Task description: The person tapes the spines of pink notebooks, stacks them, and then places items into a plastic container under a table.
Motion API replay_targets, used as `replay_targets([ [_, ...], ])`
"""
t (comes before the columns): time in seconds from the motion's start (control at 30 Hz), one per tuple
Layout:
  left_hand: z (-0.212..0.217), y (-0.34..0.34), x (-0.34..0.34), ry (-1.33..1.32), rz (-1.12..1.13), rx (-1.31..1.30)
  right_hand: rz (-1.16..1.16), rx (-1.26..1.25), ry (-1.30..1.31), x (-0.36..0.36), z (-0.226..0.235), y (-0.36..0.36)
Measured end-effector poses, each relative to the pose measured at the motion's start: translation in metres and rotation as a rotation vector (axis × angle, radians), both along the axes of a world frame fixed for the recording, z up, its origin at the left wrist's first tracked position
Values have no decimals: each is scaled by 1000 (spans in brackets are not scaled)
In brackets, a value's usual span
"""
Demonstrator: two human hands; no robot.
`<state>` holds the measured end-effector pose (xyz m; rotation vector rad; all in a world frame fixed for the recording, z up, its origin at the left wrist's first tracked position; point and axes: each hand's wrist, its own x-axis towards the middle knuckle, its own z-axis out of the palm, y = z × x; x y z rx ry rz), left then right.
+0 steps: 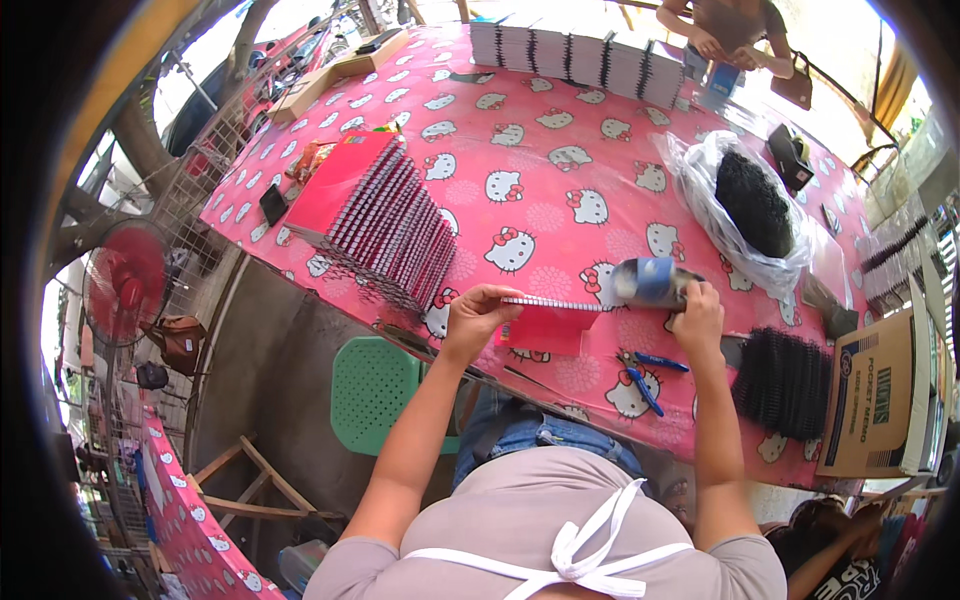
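My left hand (483, 318) pinches the upper left corner of a small red notebook (550, 330), which rests near the table's front edge with a white punched edge along its top. Just to the right, my right hand (697, 318) grips the end of a short blue and grey object (645, 283), blurred, its kind unclear. A tall leaning stack of red notebooks (385, 220) stands to the left. Two blue pens (645, 390) lie below my right hand, and a pile of black binding coils (783, 383) is beside my right wrist.
A plastic bag of black coils (752, 205) lies at the right, a cardboard box (872, 400) at the right edge. White coil-bound notebooks (580, 58) stand in a row at the far side, near another person (725, 35). A green stool (375, 395) is below the table edge.
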<state>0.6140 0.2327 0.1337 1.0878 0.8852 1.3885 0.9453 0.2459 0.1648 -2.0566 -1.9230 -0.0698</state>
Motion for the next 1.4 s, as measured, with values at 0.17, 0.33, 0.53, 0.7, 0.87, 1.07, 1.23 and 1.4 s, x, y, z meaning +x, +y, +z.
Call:
replay_targets([
  [0.17, 56, -23, 40, 434, 247, 370, 318, 66, 243, -4, -19, -79],
  [0.33, 7, -52, 52, 672, 127, 316, 351, -59, 470, -32, -21, -108],
  [0.53, 24, -60, 64, 718, 226, 485, 518, 43, 562, -73, 25, -106],
  [0.7, 36, -63, 63, 729, 222, 505, 560, 24, 577, -79, 31, -104],
  [0.87, 34, -57, 62, 689, 226, 653, 378, -819, 1590, -73, 25, -95],
  [1.07, 37, -48, 58, 649, 308, 612, 458, -137, 747, -45, 8, -94],
  [1.23, 88, -52, 43, 832, 257, 650, 362, 202, 93, -34, 22, -92],
  [1.4, 135, -60, 18, 962, 369, 637, 1066, 88, 515, -138, 109, -36],
])
